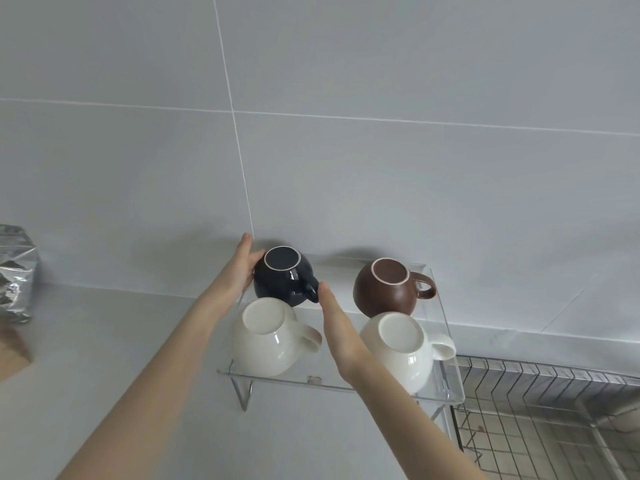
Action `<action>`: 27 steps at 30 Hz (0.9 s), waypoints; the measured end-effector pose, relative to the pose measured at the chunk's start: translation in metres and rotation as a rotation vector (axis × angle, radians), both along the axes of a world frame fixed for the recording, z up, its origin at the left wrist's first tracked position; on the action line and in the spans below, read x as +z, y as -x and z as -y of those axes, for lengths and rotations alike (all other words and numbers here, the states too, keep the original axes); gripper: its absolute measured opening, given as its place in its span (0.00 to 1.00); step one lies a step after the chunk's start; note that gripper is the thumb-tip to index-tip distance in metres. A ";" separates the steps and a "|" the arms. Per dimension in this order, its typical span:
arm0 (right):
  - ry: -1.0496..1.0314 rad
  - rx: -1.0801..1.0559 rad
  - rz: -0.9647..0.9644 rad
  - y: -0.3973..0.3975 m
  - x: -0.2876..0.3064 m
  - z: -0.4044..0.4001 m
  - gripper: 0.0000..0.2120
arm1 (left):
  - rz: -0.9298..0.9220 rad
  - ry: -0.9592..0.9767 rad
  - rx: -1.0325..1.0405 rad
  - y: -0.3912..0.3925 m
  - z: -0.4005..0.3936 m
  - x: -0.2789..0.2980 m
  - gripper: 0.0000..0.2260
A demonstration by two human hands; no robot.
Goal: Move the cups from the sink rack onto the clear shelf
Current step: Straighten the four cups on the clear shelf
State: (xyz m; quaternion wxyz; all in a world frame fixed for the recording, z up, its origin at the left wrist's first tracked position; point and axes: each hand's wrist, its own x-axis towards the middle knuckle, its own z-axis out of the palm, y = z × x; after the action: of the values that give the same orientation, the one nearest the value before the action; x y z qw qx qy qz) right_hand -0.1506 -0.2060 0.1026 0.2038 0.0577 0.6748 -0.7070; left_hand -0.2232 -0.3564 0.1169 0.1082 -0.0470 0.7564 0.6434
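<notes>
Four round cups sat upside down on the clear shelf [446, 386], my hands at the dark one.

My left hand [239, 271] lay flat and open against the glossy navy cup [282, 284] at the back left, fingers spread along its rounded side; my right hand [337, 327] reached in with straight, unclenched fingers, its tip touching that cup's handle. A matte brown cup [386, 289] stood back right, with two glazed white cups [266, 337] [403, 348] in front, all bulbous with flat, unglazed bases. The wire sink rack [540, 410] sat lower right; a crinkled foil bag [15, 271] stood left on the grey worktop [104, 341].
</notes>
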 end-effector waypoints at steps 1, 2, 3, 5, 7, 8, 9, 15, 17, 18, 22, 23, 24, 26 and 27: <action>-0.005 -0.009 -0.005 0.003 0.000 -0.002 0.27 | 0.013 -0.007 0.000 -0.001 0.002 -0.002 0.30; -0.012 -0.021 -0.008 0.005 0.002 -0.003 0.27 | 0.025 -0.003 0.002 0.000 0.006 -0.006 0.30; -0.025 -0.033 -0.014 0.008 0.001 -0.004 0.27 | 0.030 -0.005 0.002 -0.002 0.007 -0.007 0.29; -0.052 -0.043 -0.036 0.014 -0.001 -0.004 0.27 | 0.018 -0.004 0.007 -0.007 0.008 -0.010 0.28; -0.088 -0.047 -0.057 0.020 -0.002 -0.001 0.28 | 0.006 -0.009 0.034 -0.010 0.009 -0.015 0.27; -0.110 -0.058 -0.054 0.023 -0.002 0.000 0.28 | 0.006 -0.004 0.045 -0.010 0.011 -0.018 0.27; -0.134 -0.068 -0.053 0.026 -0.003 0.001 0.29 | 0.006 0.008 0.048 -0.011 0.013 -0.021 0.27; -0.186 -0.072 -0.150 0.030 0.000 0.009 0.25 | 0.023 0.026 0.048 -0.013 0.021 -0.030 0.30; -0.183 -0.077 -0.170 0.031 -0.001 0.008 0.25 | 0.019 0.028 0.047 -0.013 0.021 -0.030 0.30; -0.185 -0.079 -0.176 0.032 -0.002 0.008 0.25 | 0.021 0.027 0.045 -0.014 0.021 -0.030 0.31; -0.210 -0.080 -0.164 0.033 -0.007 0.008 0.27 | 0.014 0.023 0.050 -0.018 0.020 -0.029 0.31; -0.214 -0.080 -0.161 0.034 -0.008 0.009 0.27 | 0.018 0.026 0.050 -0.018 0.020 -0.028 0.32; -0.214 -0.080 -0.159 0.033 -0.008 0.009 0.28 | 0.025 0.037 0.054 -0.020 0.020 -0.027 0.34; -0.211 -0.078 -0.157 0.032 -0.005 0.011 0.28 | 0.040 0.037 0.049 -0.022 0.020 -0.023 0.37; -0.200 -0.077 -0.154 0.030 -0.003 0.010 0.28 | 0.036 0.017 0.048 -0.024 0.018 -0.020 0.36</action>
State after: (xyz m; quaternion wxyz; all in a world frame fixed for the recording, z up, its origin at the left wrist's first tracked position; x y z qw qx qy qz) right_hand -0.1805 -0.2164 0.0998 0.1171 0.0491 0.7529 -0.6458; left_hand -0.1991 -0.3747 0.0967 0.1061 -0.0775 0.7585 0.6383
